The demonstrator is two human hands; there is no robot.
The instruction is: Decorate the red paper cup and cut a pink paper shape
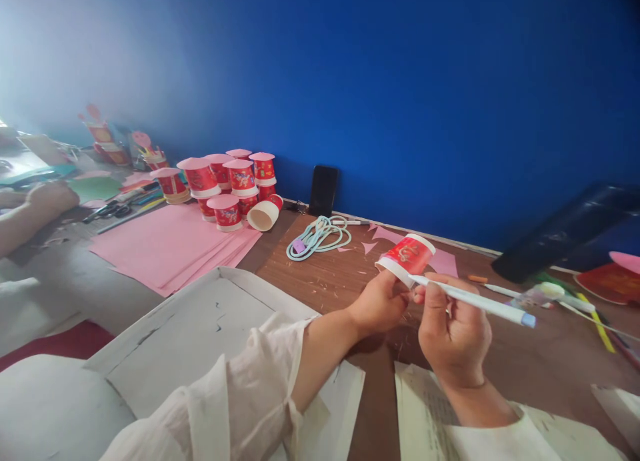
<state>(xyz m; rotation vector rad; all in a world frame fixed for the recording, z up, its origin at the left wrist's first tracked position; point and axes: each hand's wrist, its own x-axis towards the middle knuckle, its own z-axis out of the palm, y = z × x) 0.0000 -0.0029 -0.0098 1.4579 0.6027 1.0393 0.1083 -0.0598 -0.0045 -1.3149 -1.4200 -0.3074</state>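
Note:
My left hand [376, 305] grips a small red paper cup [409, 255] with a white rim, tilted on its side above the wooden table [325, 281]. My right hand [453, 334] is closed around a white pen [475, 302] with a light blue end. The pen's tip touches the cup's rim. Both arms wear white sleeves.
Several red cups with pink lids [227, 184] stand stacked at the back left on pink paper sheets [170, 244]. A coiled cable [317, 237], a black phone [323, 190] against the blue wall, pens at right [575, 301], a white board [200, 327]. Another person's hand [50, 197] at far left.

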